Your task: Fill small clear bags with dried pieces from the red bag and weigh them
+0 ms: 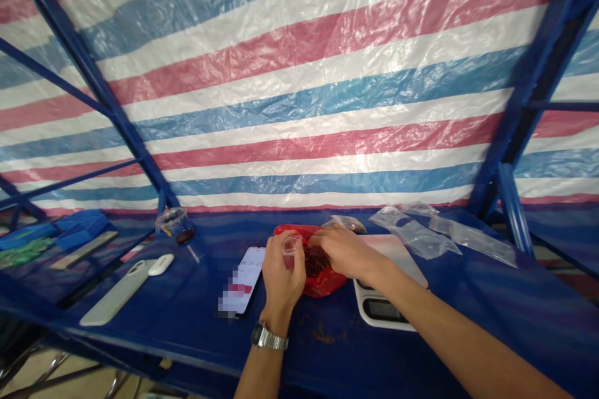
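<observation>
A red plastic bag [322, 283] holding dark reddish-brown bits lies open on the blue table. My left hand [279, 277], a metal watch on its wrist, is closed around a small clear plastic bag [291, 244] held at the red bag's left edge. My right hand [344, 249] reaches over the red bag's mouth with fingers bent together at the small clear bag's opening; whatever they pinch is hidden. A white digital scale [384, 312] sits under my right forearm.
A phone [246, 277] lies left of my hands. Farther left are a white mouse-like object [160, 264], a pale flat case [115, 296] and a clear cup [176, 224]. Empty clear bags [421, 234] lie at the right. Blue steel posts [508, 199] frame a striped tarp.
</observation>
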The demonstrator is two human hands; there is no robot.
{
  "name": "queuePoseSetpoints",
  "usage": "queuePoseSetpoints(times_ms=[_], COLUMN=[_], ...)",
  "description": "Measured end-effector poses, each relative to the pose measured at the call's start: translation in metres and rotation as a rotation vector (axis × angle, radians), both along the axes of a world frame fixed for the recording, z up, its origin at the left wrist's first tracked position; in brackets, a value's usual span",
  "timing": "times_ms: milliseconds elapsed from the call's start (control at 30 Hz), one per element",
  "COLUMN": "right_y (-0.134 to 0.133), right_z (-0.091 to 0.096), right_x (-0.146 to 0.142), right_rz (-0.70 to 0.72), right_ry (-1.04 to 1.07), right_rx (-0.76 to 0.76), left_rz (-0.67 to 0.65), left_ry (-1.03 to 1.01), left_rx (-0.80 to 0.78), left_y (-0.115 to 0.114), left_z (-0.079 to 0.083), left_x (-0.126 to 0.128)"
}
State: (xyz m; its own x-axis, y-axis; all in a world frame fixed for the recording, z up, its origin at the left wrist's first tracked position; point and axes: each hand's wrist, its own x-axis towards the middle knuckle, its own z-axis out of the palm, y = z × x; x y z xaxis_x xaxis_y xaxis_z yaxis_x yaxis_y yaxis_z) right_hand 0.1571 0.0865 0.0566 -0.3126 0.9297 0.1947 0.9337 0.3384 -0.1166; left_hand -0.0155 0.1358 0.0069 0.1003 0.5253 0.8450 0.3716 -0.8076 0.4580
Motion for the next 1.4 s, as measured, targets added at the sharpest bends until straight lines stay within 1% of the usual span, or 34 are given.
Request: queuePoseSetpoints(times_ms=[67,133,167,200,233,267,300,333,400,500,567,633,733,800,867,933,1000,1067,1133,1200,1300,1400], right_y=[-0.001,-0.004,-0.006,-0.008,-0.009,-0.010,-0.010,-0.011,-0.011,-0.014,-0.015,-0.015,-0.011,-0.009,-0.007,-0.006,-0.005,-0.004,-0.003,-0.004,-0.006,-0.009], right_z=[0.000,-0.001,-0.002,-0.004,-0.005,-0.006,-0.008,-0.009,-0.010,-0.009,-0.009,-0.011,-0.014,-0.016,-0.014,-0.011,-0.007,-0.004,-0.001,0.001,0.003,0.003], right_x=[0.001,0.002,0.003,0.003,0.004,0.005,0.005,0.005,0.004,0.000,0.000,0.001,0.006,0.010,0.013,0.017,0.021,0.024,0.027,0.026,0.019,0.009], right_rz=[0.005,0.011,0.015,0.020,0.024,0.026,0.028,0.029,0.037,0.069,0.088,0.091,0.070,0.064,0.075,0.088,0.069,0.019,-0.020,-0.026,0.020,0.123], right_ry=[0.016,0.048,0.068,0.091,0.116,0.138,0.153,0.163,0.172,0.195,0.217,0.253,0.356,0.438,0.532,0.608,0.628,0.609,0.604,0.595,0.535,0.475], right_rx=[0.013,0.033,0.040,0.046,0.053,0.058,0.060,0.058,0.047,0.018,-0.005,-0.013,0.013,0.025,0.011,-0.001,0.030,0.090,0.138,0.173,0.218,0.249], left_rz=[-0.009,0.002,0.010,0.022,0.026,0.023,0.028,0.027,0.016,-0.087,-0.148,-0.156,-0.095,-0.073,-0.082,-0.110,-0.148,-0.152,-0.111,-0.062,-0.045,-0.049], left_ry=[-0.033,-0.033,-0.008,0.029,0.102,0.199,0.284,0.349,0.388,0.342,0.296,0.270,0.236,0.189,0.147,0.146,0.196,0.228,0.245,0.264,0.280,0.253], left_rx=[-0.014,-0.046,-0.106,-0.197,-0.323,-0.450,-0.537,-0.587,-0.629,-0.702,-0.753,-0.787,-0.783,-0.712,-0.629,-0.589,-0.585,-0.565,-0.547,-0.552,-0.567,-0.563], left_y=[-0.007,-0.022,-0.032,-0.042,-0.052,-0.061,-0.069,-0.074,-0.080,-0.080,-0.079,-0.078,-0.074,-0.067,-0.055,-0.041,-0.027,-0.018,-0.014,-0.014,-0.020,-0.024], left_z=[0.006,0.015,0.020,0.023,0.024,0.024,0.022,0.018,0.009,0.001,0.002,0.006,0.016,0.023,0.027,0.027,0.022,0.013,0.002,-0.007,-0.012,-0.013], left_x=[-0.005,-0.012,-0.017,-0.022,-0.026,-0.029,-0.032,-0.033,-0.031,-0.026,-0.024,-0.026,-0.031,-0.032,-0.029,-0.024,-0.017,-0.010,-0.005,-0.002,0.002,0.003])
